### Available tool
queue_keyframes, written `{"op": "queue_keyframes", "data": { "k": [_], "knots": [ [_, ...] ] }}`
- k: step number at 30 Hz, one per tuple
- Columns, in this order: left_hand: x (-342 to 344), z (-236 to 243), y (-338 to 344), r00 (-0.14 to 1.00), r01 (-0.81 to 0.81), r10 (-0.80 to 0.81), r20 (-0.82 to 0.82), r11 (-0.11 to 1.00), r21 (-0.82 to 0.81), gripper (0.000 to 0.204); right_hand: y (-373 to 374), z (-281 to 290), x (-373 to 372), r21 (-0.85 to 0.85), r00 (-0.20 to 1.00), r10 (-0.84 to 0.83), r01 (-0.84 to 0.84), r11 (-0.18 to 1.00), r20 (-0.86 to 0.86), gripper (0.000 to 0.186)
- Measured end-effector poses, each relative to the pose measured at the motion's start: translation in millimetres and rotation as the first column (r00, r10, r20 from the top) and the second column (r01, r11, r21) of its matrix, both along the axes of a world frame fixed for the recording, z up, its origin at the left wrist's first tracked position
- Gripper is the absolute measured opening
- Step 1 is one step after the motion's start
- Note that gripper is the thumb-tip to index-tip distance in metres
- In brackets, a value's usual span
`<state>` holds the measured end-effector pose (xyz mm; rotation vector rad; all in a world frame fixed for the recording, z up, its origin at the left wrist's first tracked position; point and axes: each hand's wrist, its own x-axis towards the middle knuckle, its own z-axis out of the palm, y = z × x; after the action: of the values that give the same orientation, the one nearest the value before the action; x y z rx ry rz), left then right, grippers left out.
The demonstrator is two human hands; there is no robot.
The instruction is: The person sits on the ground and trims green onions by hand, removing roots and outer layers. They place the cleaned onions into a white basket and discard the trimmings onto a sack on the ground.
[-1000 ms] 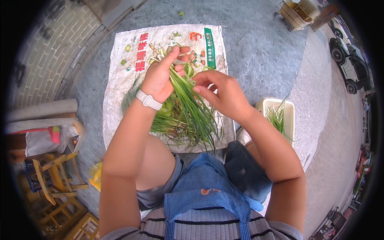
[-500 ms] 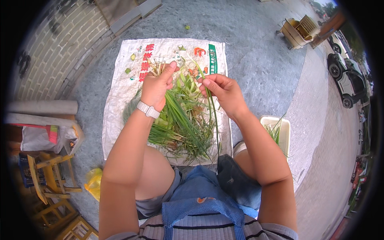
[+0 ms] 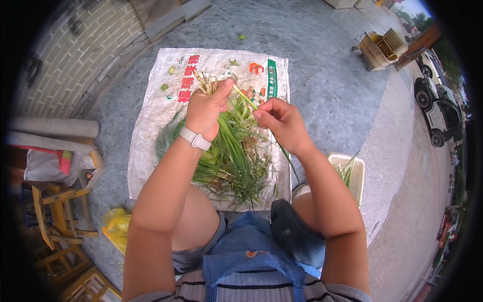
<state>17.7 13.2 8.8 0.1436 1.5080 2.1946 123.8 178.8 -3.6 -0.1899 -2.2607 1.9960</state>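
Note:
My left hand [image 3: 205, 115], with a pale watch on its wrist, is closed around a bunch of scallions [image 3: 227, 138]. Their pale root ends stick out above the thumb and the green leaves hang down toward me. My right hand [image 3: 283, 123] pinches a single scallion stalk [image 3: 245, 97] between thumb and fingers. That stalk's upper end reaches my left thumb, and its leaf trails down past my right wrist. Below both hands, a heap of loose greens and scraps [image 3: 254, 173] lies on a spread white woven sack [image 3: 143, 151].
A cream plastic basket [image 3: 358, 176] with some green stalks stands right of my knee. Yellow wooden stools [image 3: 63, 214] and a yellow plastic bag [image 3: 116, 231] are at left. A mop bucket [image 3: 375, 53] stands far right, near a parked vehicle [image 3: 443, 108].
My right hand has shifted slightly down and right on the single stalk, which now slants from my left thumb to my right fingers. My left hand keeps the bunch.

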Motion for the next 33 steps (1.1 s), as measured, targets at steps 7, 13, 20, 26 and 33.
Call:
{"op": "queue_keyframes", "data": {
  "k": [7, 13, 20, 26, 33],
  "knots": [
    [-29.4, -3.4, -18.0, 0.962, 0.06, -0.161, 0.22, 0.912, 0.407, 0.027, -4.6, -3.3, 7.3, -0.204, 0.992, -0.089, 0.069, 0.977, -0.092, 0.014],
    [-7.3, 2.0, 0.1, 0.957, 0.154, -0.228, 0.177, 0.921, 0.357, 0.039, -35.9, -1.6, 8.4, -0.061, 1.0, -0.023, 0.021, 0.998, -0.018, 0.013],
    [7.7, -1.2, 2.4, 0.956, 0.198, -0.244, 0.165, 0.947, 0.252, 0.039, -48.8, -3.5, 5.4, 0.062, 0.998, -0.068, 0.068, 0.996, 0.008, 0.015],
    [1.3, -0.3, -1.8, 0.963, 0.27, -0.27, 0.011, 0.96, -0.073, 0.036, -24.5, -2.8, 0.7, -0.336, 0.997, -0.05, 0.064, 0.94, 0.053, 0.009],
    [-2.1, -0.1, -6.6, 0.87, 0.473, -0.49, -0.055, 0.86, -0.189, 0.023, 6.7, 8.3, -0.4, -0.439, 0.995, -0.06, 0.092, 0.894, 0.084, 0.013]
  ]
}}
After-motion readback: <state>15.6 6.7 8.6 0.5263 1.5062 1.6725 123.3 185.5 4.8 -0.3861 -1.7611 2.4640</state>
